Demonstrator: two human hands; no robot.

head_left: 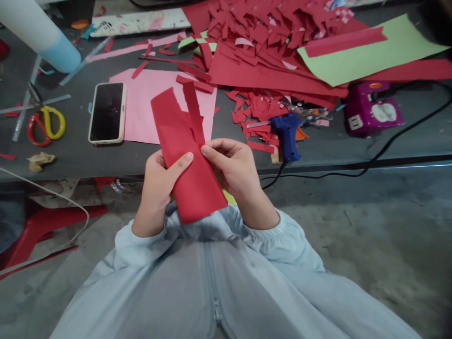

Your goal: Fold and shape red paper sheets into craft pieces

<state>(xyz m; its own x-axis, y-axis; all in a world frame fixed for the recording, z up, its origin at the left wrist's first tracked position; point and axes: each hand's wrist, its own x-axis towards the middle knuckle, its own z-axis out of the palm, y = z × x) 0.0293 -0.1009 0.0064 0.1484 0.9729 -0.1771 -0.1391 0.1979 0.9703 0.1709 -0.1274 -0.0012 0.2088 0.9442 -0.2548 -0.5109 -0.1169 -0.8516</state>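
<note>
A folded piece of red paper [192, 188] is held up in front of my body, over the table's near edge. My left hand [158, 176] grips its left side, thumb on top and fingers hidden behind. At its right edge, my right hand [235, 165] pinches the paper between thumb and fingers. A narrow strip [193, 110] is partly split from the sheet, standing apart at the top and joined lower down near my right thumb. Beyond the hands lies a pink sheet [141, 108] with red scraps on it.
A phone [107, 113] and scissors [45, 122] lie to the left. Right of my hands is a blue glue gun [287, 134] with a black cord, beside a purple box [372, 110]. Red paper scraps [254, 28] pile up behind, next to a green sheet [367, 61].
</note>
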